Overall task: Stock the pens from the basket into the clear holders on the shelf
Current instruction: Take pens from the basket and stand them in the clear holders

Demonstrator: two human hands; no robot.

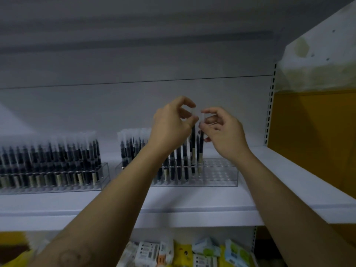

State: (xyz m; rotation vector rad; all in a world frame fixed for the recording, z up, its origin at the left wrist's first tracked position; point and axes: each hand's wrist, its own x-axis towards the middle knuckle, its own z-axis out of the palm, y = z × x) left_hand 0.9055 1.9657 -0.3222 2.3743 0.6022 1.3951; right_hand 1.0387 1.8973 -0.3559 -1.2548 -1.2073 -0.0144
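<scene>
pens (178, 158) fill the left part of the clear holder (221, 171) on the shelf (192, 201). the left hand (170, 122) pinches one pen's cap with curled fingertips; the right hand (223, 132) pinches the next pen's cap.

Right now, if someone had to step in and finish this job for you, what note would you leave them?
The left hand pinches the cap of a pen whose lower end appears to be in the right holder.
The right hand pinches the cap of a second pen just beside it.
Done: the left holder looks full, and the right holder is filled on its left part.
Left: seat these two pens, then fill the bare holes on the right side.
The basket is not in view.
</scene>
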